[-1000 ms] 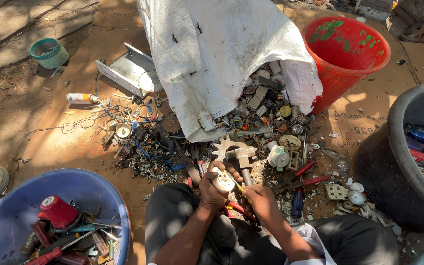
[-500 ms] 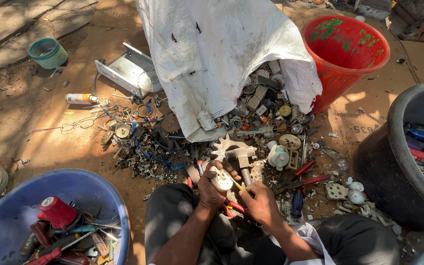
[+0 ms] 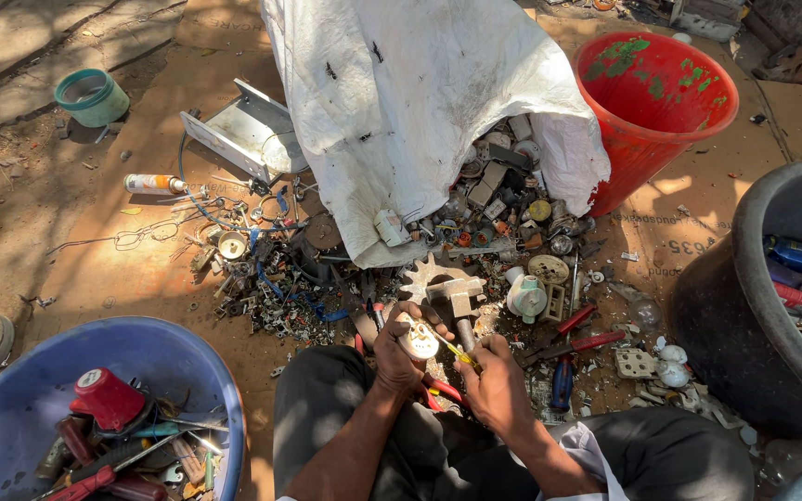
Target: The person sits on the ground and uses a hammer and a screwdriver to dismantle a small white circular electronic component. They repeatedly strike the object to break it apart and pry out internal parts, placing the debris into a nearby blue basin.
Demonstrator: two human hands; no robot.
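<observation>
Gripping: left hand [image 3: 399,357] is clamped around a small round white fitting [image 3: 419,340], holding it face-up just above the lap.
Right hand: right hand [image 3: 497,388] is closed on a thin yellow-handled screwdriver [image 3: 455,351], its tip set against the face of the fitting; the two hands are close together, joined through the tool.
Step in hand: judging from the pose, a screw or clip on the fitting is being worked loose, part of taking scrap parts to pieces.
Next move calls for: a steady hold by the left hand and the tip kept seated while the right hand twists; a slip would send the point toward the left fingers.
Just ahead: a hammer [image 3: 458,302] and a pale toothed gear [image 3: 420,275] lie on the ground in front of the knees, with red-handled pliers [image 3: 575,344] to the right.
Farther out: a white sack [image 3: 401,102] spills mixed metal and plastic scrap.
Containers: a blue basin [image 3: 11,371] with tools sits at the left, a red bucket [image 3: 661,102] beyond the sack, a black tub [image 3: 726,306] at the right.
</observation>
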